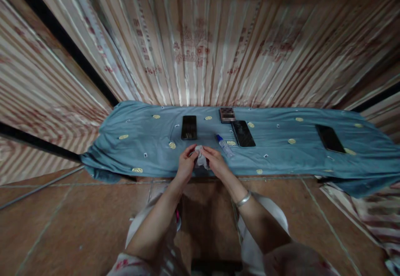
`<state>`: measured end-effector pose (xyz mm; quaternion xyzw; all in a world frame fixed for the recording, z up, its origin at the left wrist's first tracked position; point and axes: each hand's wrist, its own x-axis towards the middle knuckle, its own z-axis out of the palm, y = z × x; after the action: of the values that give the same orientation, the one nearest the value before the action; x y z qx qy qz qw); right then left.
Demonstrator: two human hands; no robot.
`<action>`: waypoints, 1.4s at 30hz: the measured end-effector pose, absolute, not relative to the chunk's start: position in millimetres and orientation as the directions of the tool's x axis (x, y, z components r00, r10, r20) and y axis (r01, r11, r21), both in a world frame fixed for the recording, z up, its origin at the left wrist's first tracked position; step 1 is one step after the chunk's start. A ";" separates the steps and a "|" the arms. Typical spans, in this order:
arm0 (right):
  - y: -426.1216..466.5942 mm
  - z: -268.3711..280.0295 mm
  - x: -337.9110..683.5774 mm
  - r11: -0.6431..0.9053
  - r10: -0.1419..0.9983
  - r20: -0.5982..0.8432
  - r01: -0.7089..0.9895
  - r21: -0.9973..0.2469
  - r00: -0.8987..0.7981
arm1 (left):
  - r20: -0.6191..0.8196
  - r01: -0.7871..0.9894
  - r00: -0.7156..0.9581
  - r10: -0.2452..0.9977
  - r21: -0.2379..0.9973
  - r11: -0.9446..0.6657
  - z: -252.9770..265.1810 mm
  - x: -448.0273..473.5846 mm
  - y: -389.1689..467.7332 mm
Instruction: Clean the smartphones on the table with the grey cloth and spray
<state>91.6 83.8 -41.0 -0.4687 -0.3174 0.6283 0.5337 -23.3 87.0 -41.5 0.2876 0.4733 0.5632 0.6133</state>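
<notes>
Between my two hands is a small crumpled whitish cloth or tissue (201, 159), held over the front edge of the covered table. My left hand (186, 161) pinches its left side, and my right hand (215, 159) grips its right side. Just beyond my right hand lies a clear bottle with a blue cap (223, 145). A dark phone (189, 127) lies flat a little beyond my left hand. Another dark phone (243, 133) rests to the right of the bottle, its upper end close to a small dark-edged item (227, 115) whose face is blurred.
A blue cloth (150, 153) with yellow patterns covers the long low table. Farther right lies another dark phone (330, 138). Striped curtains (193, 51) hang behind and at both sides. Dark poles (62, 43) slant down at the left. Brown tiles (78, 222) make up the floor.
</notes>
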 end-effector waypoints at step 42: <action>72.9 -23.2 122.3 -0.353 0.932 -0.279 -0.393 -0.849 -0.233 | 0.040 0.823 -0.195 0.980 0.550 0.141 -43.2 -24.7 201.8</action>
<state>122.3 72.9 -23.2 -0.4099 -0.3286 0.7130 0.4644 -24.7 201.8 -43.2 0.6119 0.7365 0.2345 0.1675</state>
